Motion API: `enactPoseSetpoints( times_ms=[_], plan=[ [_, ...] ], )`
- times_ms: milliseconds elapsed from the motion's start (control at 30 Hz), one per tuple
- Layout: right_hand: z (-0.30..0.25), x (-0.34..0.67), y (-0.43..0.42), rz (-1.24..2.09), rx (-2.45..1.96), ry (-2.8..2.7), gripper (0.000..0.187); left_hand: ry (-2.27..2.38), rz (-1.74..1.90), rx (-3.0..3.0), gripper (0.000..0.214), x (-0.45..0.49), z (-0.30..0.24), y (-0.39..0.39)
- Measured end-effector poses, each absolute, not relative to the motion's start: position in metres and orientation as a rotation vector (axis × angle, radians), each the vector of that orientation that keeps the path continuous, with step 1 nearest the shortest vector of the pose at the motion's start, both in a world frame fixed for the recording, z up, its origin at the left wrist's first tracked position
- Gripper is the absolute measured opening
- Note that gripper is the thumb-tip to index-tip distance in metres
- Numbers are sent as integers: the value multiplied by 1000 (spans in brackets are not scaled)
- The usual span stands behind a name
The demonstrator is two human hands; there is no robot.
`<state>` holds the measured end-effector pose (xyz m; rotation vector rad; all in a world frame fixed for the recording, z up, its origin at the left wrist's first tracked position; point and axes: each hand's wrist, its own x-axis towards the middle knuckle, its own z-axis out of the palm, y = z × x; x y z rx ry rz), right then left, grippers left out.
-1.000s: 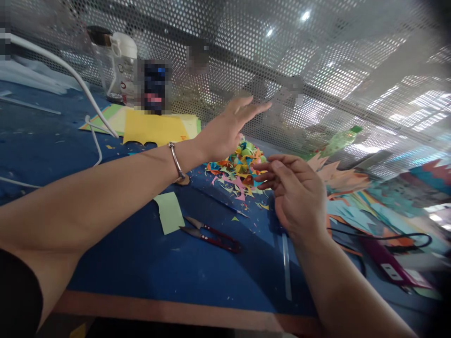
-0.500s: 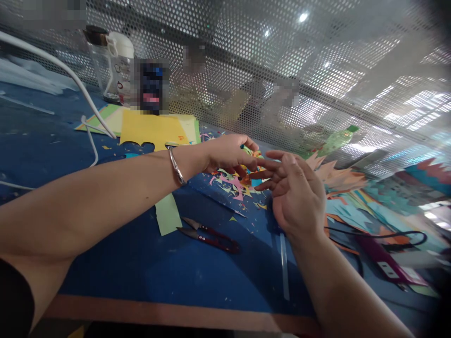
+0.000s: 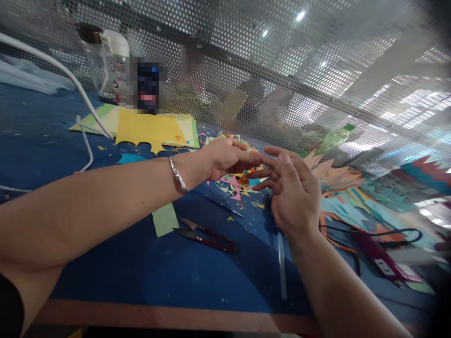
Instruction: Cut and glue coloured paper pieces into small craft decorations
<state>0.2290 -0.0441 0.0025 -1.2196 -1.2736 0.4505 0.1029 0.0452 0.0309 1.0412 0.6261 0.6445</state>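
Observation:
My left hand (image 3: 230, 157), with a silver bracelet at the wrist, reaches over a pile of coloured paper scraps (image 3: 234, 188). Its fingers are drawn together at the fingertips of my right hand (image 3: 298, 197); anything pinched there is hidden. My right hand is turned palm up, fingers stretched and apart, with nothing visible on the palm. Below the hands, thread snips (image 3: 214, 241) with dark red handles lie on the blue tabletop (image 3: 169, 277). Their blades rest by a pale green paper strip (image 3: 165, 219). A slim pen-like tool (image 3: 221, 206) lies between the snips and the scraps.
Yellow paper (image 3: 141, 126) with a cut edge tops a stack of sheets. Clear bottles (image 3: 118, 70) stand behind it. A white cable (image 3: 75, 77) arches at left. Cut paper pieces (image 3: 338, 176) and a purple power strip (image 3: 382, 256) lie at right. Perforated metal (image 3: 225, 61) borders the back.
My left hand's fingers have closed together and shifted slightly right, against my right fingertips. My right hand stays nearly in place. The whole view has shifted slightly.

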Motion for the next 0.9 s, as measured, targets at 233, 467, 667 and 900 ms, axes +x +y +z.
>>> enactPoseSetpoints(
  times_ms=[233, 467, 667, 900],
  plan=[
    [2, 229, -44, 450, -1200, -1270, 32, 647, 775, 1100, 31, 106, 27, 41],
    [5, 229, -44, 497, -1143, -1212, 31, 610, 770, 1240, 22, 94, 47, 59],
    [5, 229, -44, 531, -1129, -1202, 31, 659, 1017, 1476, 13, 77, 63, 83],
    [2, 230, -45, 535, -1187, -1280, 27, 744, 1145, 1780, 22, 63, 74, 80]
  ],
)
